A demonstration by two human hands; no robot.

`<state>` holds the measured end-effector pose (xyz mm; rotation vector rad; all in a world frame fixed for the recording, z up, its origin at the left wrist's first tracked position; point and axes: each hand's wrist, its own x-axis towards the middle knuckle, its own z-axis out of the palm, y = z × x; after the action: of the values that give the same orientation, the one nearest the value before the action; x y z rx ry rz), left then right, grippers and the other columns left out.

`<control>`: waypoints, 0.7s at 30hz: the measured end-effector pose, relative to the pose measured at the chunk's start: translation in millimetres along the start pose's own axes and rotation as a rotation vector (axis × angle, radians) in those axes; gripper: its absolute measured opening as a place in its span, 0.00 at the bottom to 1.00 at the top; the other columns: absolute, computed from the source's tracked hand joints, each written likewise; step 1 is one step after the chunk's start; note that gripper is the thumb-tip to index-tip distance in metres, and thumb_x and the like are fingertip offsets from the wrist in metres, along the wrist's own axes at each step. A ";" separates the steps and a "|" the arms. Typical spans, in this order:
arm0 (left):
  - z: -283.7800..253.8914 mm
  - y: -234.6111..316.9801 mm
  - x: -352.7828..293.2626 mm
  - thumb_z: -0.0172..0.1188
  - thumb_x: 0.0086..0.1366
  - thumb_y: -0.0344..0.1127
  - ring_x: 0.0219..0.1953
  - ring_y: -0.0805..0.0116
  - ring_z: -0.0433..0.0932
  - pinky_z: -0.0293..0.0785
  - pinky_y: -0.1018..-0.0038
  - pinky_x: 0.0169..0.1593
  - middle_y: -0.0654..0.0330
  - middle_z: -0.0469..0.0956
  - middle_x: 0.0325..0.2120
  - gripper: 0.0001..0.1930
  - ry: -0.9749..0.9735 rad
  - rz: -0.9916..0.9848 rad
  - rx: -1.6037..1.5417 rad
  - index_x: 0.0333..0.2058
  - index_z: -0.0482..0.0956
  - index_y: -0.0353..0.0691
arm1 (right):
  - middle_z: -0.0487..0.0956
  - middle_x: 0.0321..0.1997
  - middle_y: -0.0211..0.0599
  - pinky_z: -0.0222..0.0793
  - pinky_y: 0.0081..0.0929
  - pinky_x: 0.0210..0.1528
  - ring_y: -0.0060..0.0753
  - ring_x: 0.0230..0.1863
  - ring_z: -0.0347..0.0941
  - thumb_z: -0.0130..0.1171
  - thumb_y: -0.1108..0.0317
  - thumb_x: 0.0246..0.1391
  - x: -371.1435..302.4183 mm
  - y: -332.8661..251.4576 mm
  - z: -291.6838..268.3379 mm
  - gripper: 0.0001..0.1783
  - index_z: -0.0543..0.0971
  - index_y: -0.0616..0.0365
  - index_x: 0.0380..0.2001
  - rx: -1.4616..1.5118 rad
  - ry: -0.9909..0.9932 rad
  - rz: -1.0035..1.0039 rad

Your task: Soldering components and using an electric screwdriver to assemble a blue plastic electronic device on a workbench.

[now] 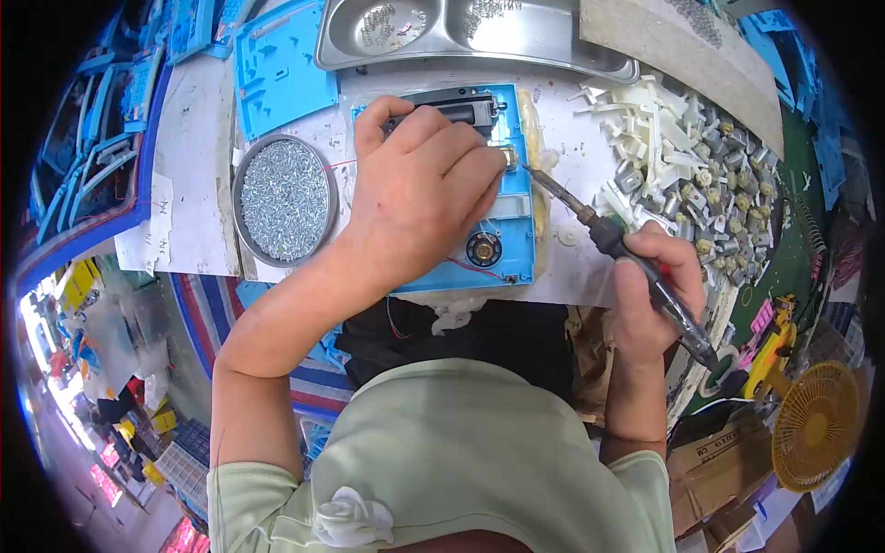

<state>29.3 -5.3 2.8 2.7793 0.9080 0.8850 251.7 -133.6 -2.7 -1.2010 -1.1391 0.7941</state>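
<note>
I sit at a crowded white worktable (198, 184). Near its front edge lies the blue plastic case (516, 241). My left hand (419, 189) presses it flat, fingers pinching a small metal part. My right hand (650, 295) is wrapped tight around the soldering iron (604, 235). I should keep the tip steady. Brown cardboard boxes (714, 461) sit past the right corner.

Pale green short-sleeved top (479, 442) filling the near centre, sleeve hems ending at the upper arms left and right, white fabric rosette (355, 518) at the near collar, both forearms bare, hands ungloved, no watch or rings visible
</note>
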 end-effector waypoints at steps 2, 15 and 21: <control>-0.7 -0.1 -0.2 0.73 0.50 0.29 0.36 0.64 0.78 0.64 0.61 0.51 0.66 0.80 0.32 0.13 0.003 0.002 0.001 0.35 0.82 0.46 | 0.72 0.26 0.29 0.53 0.17 0.28 0.16 0.25 0.61 0.68 0.77 0.54 0.9 -0.3 -1.0 0.12 0.79 0.67 0.41 -0.010 -0.010 -0.015; -5.5 1.1 1.9 0.74 0.50 0.30 0.37 0.64 0.78 0.65 0.61 0.51 0.65 0.80 0.32 0.13 0.007 0.000 -0.034 0.36 0.83 0.46 | 0.72 0.26 0.29 0.52 0.17 0.29 0.16 0.26 0.62 0.69 0.76 0.54 2.0 0.6 -3.5 0.12 0.79 0.66 0.41 -0.025 0.007 -0.035; -54.0 -41.3 -31.3 0.75 0.50 0.31 0.40 0.60 0.79 0.69 0.62 0.49 0.61 0.81 0.37 0.15 -0.045 0.007 0.121 0.38 0.84 0.43 | 0.73 0.30 0.28 0.55 0.18 0.34 0.17 0.30 0.62 0.70 0.73 0.53 0.0 -0.8 -13.8 0.14 0.79 0.65 0.41 -0.096 0.134 -0.022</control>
<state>-42.4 5.9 21.5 2.8919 0.9769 0.7902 264.8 -137.9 -1.7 -1.2997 -1.0882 0.6385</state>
